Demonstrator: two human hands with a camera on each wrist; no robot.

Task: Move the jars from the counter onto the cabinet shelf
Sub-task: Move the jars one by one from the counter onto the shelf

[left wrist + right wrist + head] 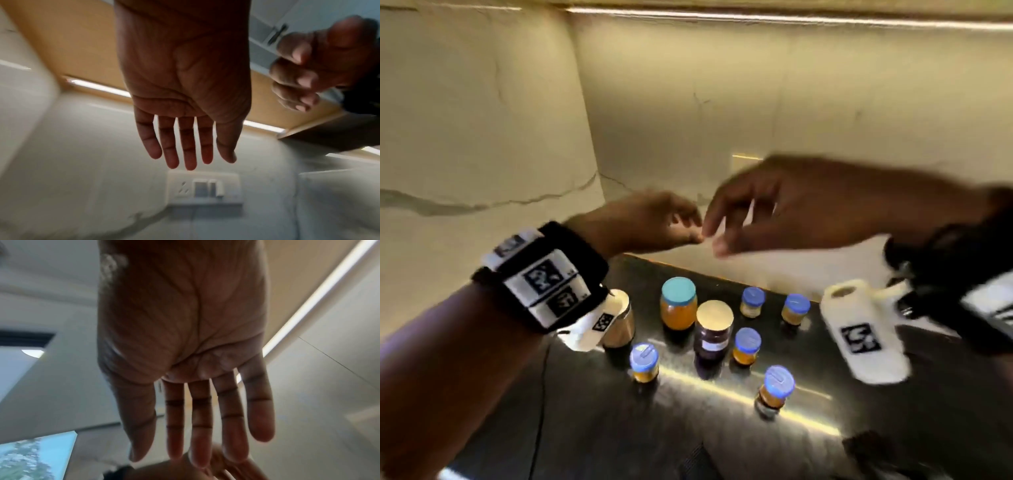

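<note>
Several jars stand on the dark counter (585, 428): a teal-lidded amber jar (678, 303), a gold-lidded dark jar (714, 330), a steel-sided jar (619, 320) partly behind my left wrist, and several small blue-lidded jars, such as one (644, 362) at the front left and one (775, 385) at the front right. Both hands hover above the jars near the back wall, holding nothing. My left hand (654, 219) (189, 146) has straight fingers. My right hand (750, 212) (195, 426) is spread, its fingertips close to the left hand.
A pale marbled wall (688, 120) rises behind the counter, with a white switch plate (204, 188) on it. A light strip (791, 19) runs under the cabinet above. A cabinet door handle (277, 34) shows in the left wrist view.
</note>
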